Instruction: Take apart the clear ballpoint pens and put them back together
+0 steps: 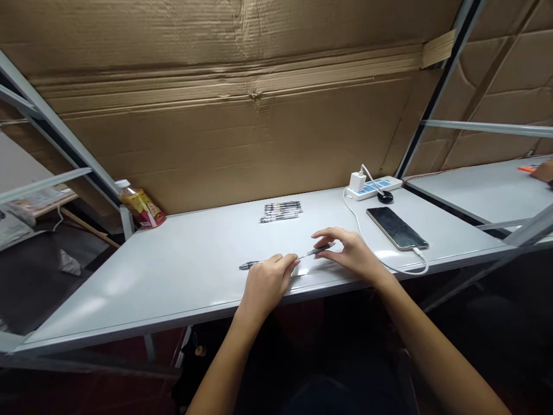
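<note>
My left hand (268,280) is closed in a pinch on a thin pen refill, near the front edge of the grey table (173,259). My right hand (349,251) is closed on a dark pen barrel (322,249), held just above the table. The refill's thin tip spans the gap between my two hands. A dark pen part (250,264) sticks out to the left of my left hand. Several more pens (280,211) lie in a row farther back on the table.
A phone (396,227) lies at the right, on a white cable to a charger in a power strip (374,187). A bottle with a yellow label (140,204) leans at the back left. Cardboard walls stand behind. Another person's hand (545,171) rests on the neighbouring table.
</note>
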### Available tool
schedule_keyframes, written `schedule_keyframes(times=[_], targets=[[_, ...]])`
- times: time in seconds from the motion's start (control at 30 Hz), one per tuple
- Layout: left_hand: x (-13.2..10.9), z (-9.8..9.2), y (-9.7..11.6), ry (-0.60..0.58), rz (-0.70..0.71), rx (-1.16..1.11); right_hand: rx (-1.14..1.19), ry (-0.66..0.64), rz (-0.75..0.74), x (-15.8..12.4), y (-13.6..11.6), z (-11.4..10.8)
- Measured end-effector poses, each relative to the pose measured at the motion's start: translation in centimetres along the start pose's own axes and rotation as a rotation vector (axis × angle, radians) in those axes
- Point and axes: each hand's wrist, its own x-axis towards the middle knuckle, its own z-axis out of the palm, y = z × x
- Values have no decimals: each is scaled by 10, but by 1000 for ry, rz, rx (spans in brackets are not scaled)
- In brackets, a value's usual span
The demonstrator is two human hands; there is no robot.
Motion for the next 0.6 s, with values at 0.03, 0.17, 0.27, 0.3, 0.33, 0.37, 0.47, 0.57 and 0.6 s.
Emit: schedule_keyframes(times=[0.03,0.17,0.27,0.3,0.33,0.37,0.47,0.57,0.6], targets=[[0,0,0,-2,0,2,2,-1,1,0,0,0],[0,-1,1,-11,2,1,26,-16,-2,0,0,3],[1,0,1,-16,24,-50,60,-32,-13,0,0,8],[1,1,0,-18,39,-77,68,-37,-16,0,0,10],[0,2,-1,-20,55,-101,75,-40,-21,0,-1,12],[0,3,-2,-22,71,-128,81,-46,-26,0,-1,15],[-2,6,-4,-25,94,-216,88,-70,-42,0,-2,22],[-4,7,-4,-25,118,-310,82,-83,-56,0,-3,29],[-5,6,-4,-18,136,-343,71,-82,-63,0,-3,32]])
